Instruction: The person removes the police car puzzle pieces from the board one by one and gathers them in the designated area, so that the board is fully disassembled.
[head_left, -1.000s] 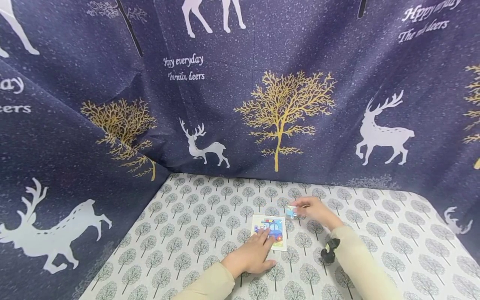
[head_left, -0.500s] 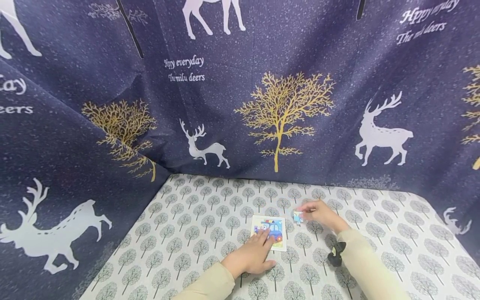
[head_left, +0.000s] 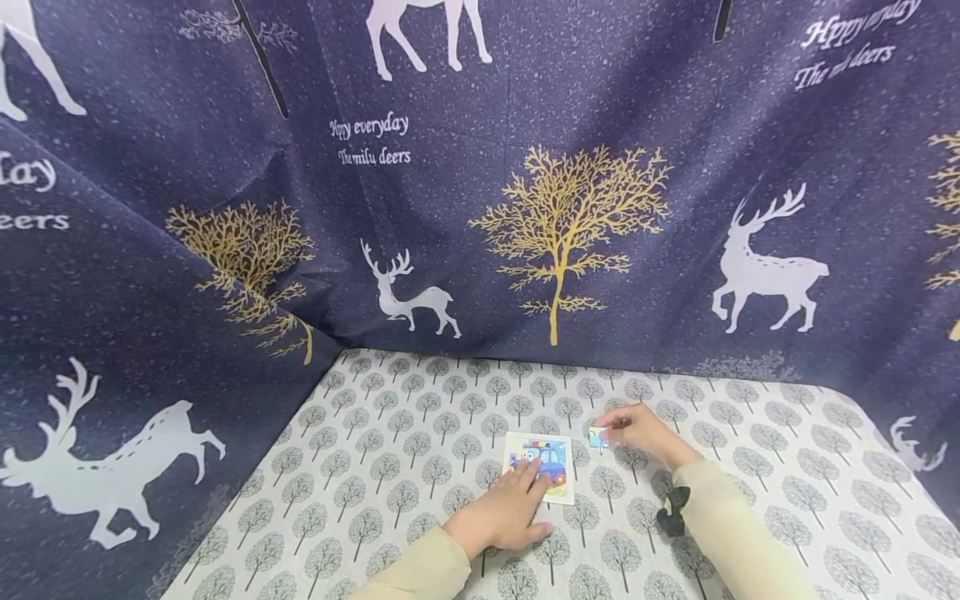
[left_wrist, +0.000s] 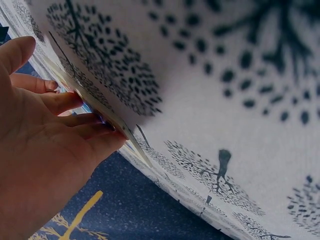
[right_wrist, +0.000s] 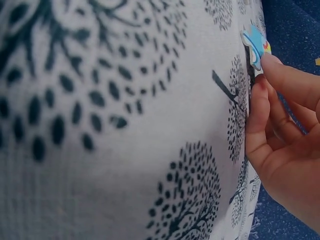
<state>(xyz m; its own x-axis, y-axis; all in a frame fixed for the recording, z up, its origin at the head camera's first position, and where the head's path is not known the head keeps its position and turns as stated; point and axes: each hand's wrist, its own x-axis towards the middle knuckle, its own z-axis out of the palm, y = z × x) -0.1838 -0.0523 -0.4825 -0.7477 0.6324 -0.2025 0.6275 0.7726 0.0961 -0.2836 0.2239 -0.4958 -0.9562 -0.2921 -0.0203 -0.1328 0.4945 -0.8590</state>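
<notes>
A small framed jigsaw puzzle [head_left: 553, 456] lies on the table, showing a blue cartoon car inside a white border. My left hand [head_left: 501, 512] rests on its lower left part, fingers extended over the picture and covering some of it. Seen from the left wrist, those fingertips [left_wrist: 116, 139] touch the puzzle along its pale edge. To the right of the frame, my right hand [head_left: 639, 432] pinches a light blue puzzle piece [head_left: 597, 438] between thumb and fingers. In the right wrist view the piece [right_wrist: 255, 44] stands tilted, showing its knobbed outline and a touch of yellow.
A white tablecloth [head_left: 405, 467] with grey tree prints covers the table. Behind and to the left hangs a dark blue cloth [head_left: 465, 208] with deer, gold trees and lettering. A black wrist device [head_left: 672, 510] sits at the right sleeve.
The right hand has moved slightly right and toward me with the piece, away from the frame, then nearly stopped while the piece turned a little. The left hand stays in place.
</notes>
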